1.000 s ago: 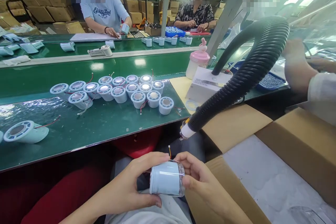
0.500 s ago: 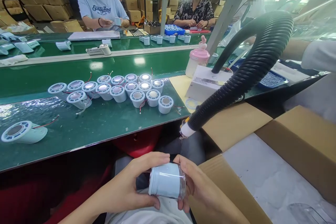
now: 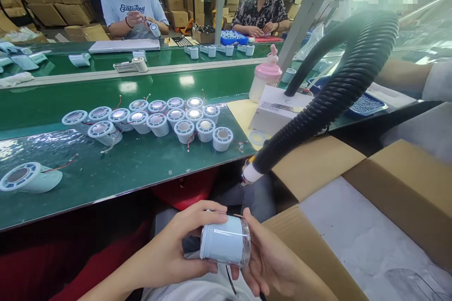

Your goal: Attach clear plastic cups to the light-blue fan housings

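Note:
A pale blue cylindrical part with a clear end [image 3: 225,241] lies on its side between both my hands, low over my lap. My left hand [image 3: 176,249] wraps round its left end, thumb underneath and fingers over the top. My right hand [image 3: 268,258] cups the clear right end with its fingers curled below. A thin dark wire hangs down from the part. On the green bench in front, a cluster of several similar round pale blue parts [image 3: 165,120] with red wires stands in rows.
A black corrugated hose [image 3: 328,99] arcs down to a white nozzle near my hands. An open cardboard box [image 3: 353,225] sits at my right. A white box [image 3: 275,108] and pink-capped bottle [image 3: 265,77] stand behind it. Other people work across the belt and at far right.
The part has turned in my hands: its wire, sticking up a second ago, now hangs below. My right hand slid from the top of the part to beneath its clear end.

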Demonstrator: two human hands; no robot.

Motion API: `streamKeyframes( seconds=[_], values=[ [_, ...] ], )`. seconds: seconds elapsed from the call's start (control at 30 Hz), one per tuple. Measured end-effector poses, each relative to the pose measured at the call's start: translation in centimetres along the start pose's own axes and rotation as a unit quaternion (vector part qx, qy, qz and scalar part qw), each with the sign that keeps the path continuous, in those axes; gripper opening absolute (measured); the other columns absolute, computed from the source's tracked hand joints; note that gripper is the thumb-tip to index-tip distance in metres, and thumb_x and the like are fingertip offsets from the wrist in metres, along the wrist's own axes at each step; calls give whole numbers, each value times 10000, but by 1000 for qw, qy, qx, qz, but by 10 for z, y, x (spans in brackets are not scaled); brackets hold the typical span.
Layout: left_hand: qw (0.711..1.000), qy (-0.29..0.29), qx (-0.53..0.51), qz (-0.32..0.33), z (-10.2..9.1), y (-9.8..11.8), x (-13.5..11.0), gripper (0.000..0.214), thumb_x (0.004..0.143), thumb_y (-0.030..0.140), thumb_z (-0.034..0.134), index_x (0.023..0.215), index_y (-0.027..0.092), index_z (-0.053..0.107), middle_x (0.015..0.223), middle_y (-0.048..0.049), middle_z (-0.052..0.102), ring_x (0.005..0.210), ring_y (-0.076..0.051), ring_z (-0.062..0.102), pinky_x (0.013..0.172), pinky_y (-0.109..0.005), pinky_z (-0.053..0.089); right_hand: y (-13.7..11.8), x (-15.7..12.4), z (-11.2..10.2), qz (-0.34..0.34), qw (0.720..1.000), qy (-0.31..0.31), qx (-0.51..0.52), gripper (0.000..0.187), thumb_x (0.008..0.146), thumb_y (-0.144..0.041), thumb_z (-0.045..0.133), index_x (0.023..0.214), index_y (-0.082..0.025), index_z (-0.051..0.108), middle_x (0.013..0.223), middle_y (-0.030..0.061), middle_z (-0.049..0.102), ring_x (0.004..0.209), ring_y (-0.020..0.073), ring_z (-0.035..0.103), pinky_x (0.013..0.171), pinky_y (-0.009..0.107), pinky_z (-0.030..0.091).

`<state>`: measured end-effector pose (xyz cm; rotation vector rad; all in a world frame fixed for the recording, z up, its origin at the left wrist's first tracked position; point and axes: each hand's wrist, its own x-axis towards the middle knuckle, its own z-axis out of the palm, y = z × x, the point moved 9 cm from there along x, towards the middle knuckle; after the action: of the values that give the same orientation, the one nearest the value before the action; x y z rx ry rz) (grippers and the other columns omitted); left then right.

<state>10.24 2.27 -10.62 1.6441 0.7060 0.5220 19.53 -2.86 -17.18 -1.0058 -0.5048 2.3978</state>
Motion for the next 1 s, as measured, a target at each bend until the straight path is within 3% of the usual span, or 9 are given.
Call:
streamKeyframes(
  seconds=[0.07,0.13,0.27,0.33,0.37,0.47,0.53,0.77,1.0],
  values=[
    [998,15,-41,-54,0,-9,-2,595,753,266,750,1292,354,514,1408,-63,437,1334,-297,391,1010,-358,477,-17,-6,-6,-113,990,20,-77,766,827,-794,309,1037,-106,573,702,71,635,429,88,563,315,117,377],
    [990,34,-93,-99,0,-17,-5,606,750,313,753,1303,347,507,1410,-61,429,1290,-298,441,980,-348,500,-41,-22,-10,-265,942,66,-197,775,750,-778,513,1236,-175,490,1049,130,637,770,181,669,573,225,562],
    [972,38,-189,-138,6,-24,-6,651,732,395,763,1320,349,486,1305,-57,524,1136,-270,573,955,-368,513,-64,-59,14,-464,724,93,-502,731,825,-244,708,1414,-417,311,1530,28,272,1358,245,351,1113,407,353],
    [971,26,-193,-142,7,-23,-6,694,708,425,775,1332,349,480,1301,-59,537,1120,-275,582,967,-394,505,-65,-63,22,-482,678,81,-548,719,822,-84,662,1375,-447,381,1485,-5,369,1335,209,394,1113,370,359],
    [973,19,-181,-143,7,-22,-6,729,689,428,789,1342,354,473,1333,-60,521,1127,-280,580,983,-411,495,-66,-61,19,-472,702,81,-526,699,806,-97,688,1355,-438,421,1446,-2,430,1301,204,440,1092,348,389],
    [983,-3,-133,-129,5,-16,-5,779,678,373,810,1368,382,447,1460,-51,410,1245,-297,498,1053,-437,440,-63,-46,0,-391,855,72,-332,604,737,-296,793,1272,-403,536,1298,19,582,1143,217,587,955,313,514],
    [983,-15,-138,-120,6,-12,-4,728,723,323,782,1368,379,450,1488,-53,371,1275,-290,477,1058,-433,440,-58,-38,-5,-347,912,54,-214,527,730,-359,791,1217,-390,594,1164,16,658,989,199,661,841,287,564],
    [965,-30,-217,-142,15,-19,-1,708,769,284,746,1392,369,419,1211,-33,627,1116,-227,612,991,-376,488,-71,-43,-1,-380,877,73,-283,513,657,-311,843,1139,-361,675,1081,9,696,878,179,662,727,220,574],
    [947,-21,-259,-189,11,-45,-3,683,749,458,732,1359,303,467,1240,-57,621,1069,-241,617,905,-327,520,-45,-25,-16,-295,903,114,-290,530,732,-489,749,1203,-268,648,1007,32,710,810,187,669,685,238,553]
  ],
)
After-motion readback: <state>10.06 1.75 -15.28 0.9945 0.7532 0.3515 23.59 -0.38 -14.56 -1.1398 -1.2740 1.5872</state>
